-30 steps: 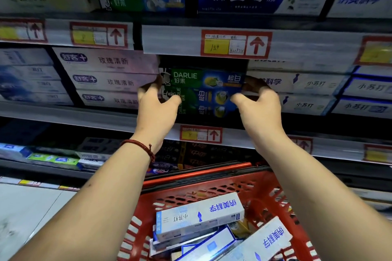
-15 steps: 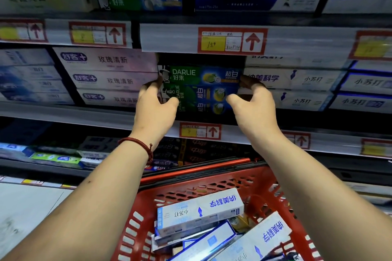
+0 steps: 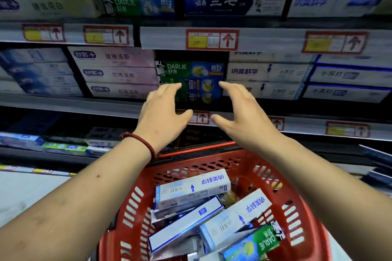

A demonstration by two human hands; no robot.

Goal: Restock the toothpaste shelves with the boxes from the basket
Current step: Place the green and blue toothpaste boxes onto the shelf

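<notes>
The toothpaste shelves [image 3: 63,103] fill the view, with boxes packed in rows. Below them is the red basket [image 3: 250,160]; white-and-blue boxes [image 3: 191,188] and one green box [image 3: 256,243] lie in it in disorder. On the middle shelf sits a stack of green Darlie boxes [image 3: 191,70]. The left hand [image 3: 163,110] and the right hand [image 3: 244,112] are in front of this stack, each grip wide and holding nothing.

DARLIE boxes [image 3: 191,74] stacked flat in middle shelf [image 3: 63,104] slot, probably three; white-blue boxes [image 3: 192,188] lie jumbled in red basket [image 3: 212,162] below.
</notes>
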